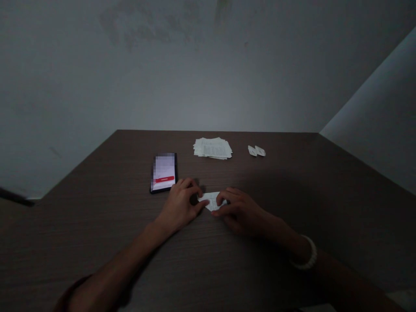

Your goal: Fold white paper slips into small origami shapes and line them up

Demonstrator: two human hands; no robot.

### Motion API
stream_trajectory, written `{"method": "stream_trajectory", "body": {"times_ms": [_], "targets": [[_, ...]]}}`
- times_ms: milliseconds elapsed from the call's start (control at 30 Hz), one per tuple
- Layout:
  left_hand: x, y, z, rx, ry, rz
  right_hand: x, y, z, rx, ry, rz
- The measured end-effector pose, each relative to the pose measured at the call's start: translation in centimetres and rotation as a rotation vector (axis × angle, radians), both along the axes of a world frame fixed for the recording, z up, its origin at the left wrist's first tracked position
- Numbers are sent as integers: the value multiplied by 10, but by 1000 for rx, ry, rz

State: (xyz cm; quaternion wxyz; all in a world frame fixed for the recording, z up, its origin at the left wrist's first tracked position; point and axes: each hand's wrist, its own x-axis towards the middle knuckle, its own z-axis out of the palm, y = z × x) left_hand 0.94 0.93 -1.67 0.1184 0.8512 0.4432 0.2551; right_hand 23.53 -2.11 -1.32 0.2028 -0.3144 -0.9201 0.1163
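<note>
dark wood-grain counter (pixel 191 268); far, ragged paper stack (pixel 214 148). near, folded white paper (pixel 212 197), angular, print-lined: left hand (pixel 182 202), right hand (pixel 242 213) pinch opposite ends, grip nearly closed.

Shows a dark brown table (pixel 97 186) with a fine wood grain. Carries a phone (pixel 164 169), lit and lying flat, with a red bar (pixel 160 180) low on its screen. Bears an uneven stack of printed papers (pixel 213 148) beyond the phone and to its right, two little white papers (pixel 260 151) side by side farther right of it, and, nearer than the phone and rightward, a creased paper (pixel 212 200), partly hidden.
</note>
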Motion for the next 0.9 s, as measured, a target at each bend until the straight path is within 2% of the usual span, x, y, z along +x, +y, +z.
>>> {"method": "stream_trajectory", "body": {"times_ms": [167, 467, 900], "targets": [[0, 0, -1, -5, 2, -43, 6, 6, -2, -40, 96, -1], [-1, -2, 0, -67, -52, -275, 18, 8, 8, -36, 36, 4], [0, -8, 2, -97, -37, -237, 14, 8, 9, -16, 54, 19]]}}
